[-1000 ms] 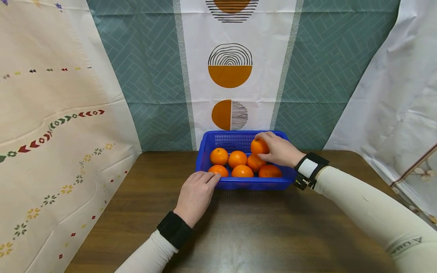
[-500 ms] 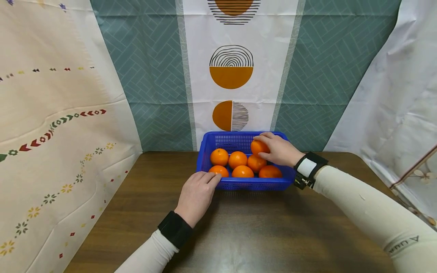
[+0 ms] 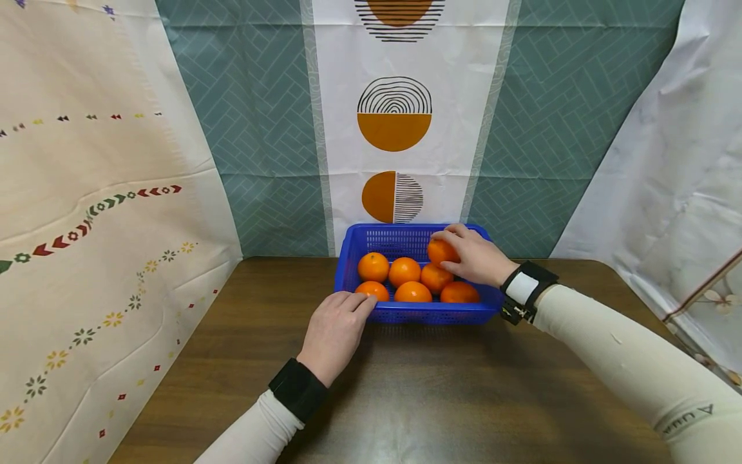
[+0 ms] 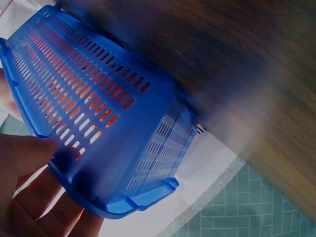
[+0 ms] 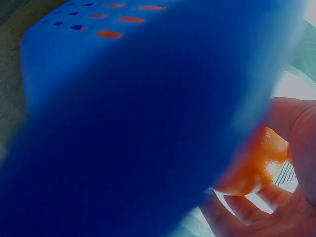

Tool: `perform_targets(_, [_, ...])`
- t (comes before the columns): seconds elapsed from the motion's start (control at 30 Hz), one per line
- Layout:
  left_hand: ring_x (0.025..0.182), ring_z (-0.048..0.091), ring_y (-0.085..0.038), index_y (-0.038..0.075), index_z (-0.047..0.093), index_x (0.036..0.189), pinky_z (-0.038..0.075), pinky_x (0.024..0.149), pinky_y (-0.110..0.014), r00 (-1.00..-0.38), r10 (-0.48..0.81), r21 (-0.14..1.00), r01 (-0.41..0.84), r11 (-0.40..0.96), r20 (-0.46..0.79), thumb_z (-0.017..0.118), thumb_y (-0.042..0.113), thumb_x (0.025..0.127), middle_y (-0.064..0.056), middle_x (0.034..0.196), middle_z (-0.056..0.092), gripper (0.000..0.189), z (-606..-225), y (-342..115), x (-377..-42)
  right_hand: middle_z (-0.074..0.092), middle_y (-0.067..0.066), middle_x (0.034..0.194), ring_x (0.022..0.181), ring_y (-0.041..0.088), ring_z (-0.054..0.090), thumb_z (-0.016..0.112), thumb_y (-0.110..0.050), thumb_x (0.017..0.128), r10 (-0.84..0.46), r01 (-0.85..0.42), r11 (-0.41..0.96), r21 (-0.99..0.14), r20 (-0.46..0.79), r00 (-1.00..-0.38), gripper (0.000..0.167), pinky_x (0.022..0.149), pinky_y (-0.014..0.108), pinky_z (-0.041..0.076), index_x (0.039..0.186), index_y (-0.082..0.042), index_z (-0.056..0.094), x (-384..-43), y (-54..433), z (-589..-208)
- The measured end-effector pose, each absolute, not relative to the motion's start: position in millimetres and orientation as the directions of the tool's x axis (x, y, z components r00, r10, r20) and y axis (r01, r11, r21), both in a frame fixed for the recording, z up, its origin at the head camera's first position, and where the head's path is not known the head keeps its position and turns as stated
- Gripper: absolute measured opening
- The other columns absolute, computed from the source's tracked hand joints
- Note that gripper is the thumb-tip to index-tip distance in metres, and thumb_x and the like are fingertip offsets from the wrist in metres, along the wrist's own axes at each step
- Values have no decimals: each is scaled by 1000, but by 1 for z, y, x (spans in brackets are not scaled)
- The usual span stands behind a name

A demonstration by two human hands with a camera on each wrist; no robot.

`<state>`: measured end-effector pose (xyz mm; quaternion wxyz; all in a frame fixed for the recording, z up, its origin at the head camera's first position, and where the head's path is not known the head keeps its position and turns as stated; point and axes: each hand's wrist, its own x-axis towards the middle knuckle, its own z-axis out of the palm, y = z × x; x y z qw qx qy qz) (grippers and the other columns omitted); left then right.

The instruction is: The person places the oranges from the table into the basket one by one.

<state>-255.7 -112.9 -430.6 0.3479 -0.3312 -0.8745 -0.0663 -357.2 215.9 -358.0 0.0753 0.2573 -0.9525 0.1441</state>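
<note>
A blue plastic basket [image 3: 429, 314] with slotted walls stands at the back of the table, several oranges [image 3: 404, 272] inside. At its front left corner, my left hand [image 3: 334, 332] grips the rim. The left wrist view has the thumb [image 4: 27, 153] against the outside wall and the other fingers on the rim's inner side. My right hand [image 3: 481, 256] reaches over the basket's right side and holds one orange [image 3: 442, 251] between thumb and fingers, above the other fruit. In the right wrist view the basket wall [image 5: 123, 123] hides part of that held orange [image 5: 261, 165].
The brown wooden table [image 3: 406, 386] extends in front of the basket. Behind it hangs a green and white patterned cloth [image 3: 261, 161]. A cream cloth [image 3: 104, 258] hangs along the left side and a whitish cloth [image 3: 655, 180] along the right.
</note>
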Motion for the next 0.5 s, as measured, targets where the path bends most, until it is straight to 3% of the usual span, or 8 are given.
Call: perform_targets(0.5, [104,74,-26,8,79,130,61,101,-42,-546,533,-110,625,773,646,83,4,99,-8,117,80,31,-431,-112,-256,47,27,160,140,53,52,76,-17,106,-475,-523,821,-227,236,-848,58,113,70,48,160,-8,57,-357,218,-359])
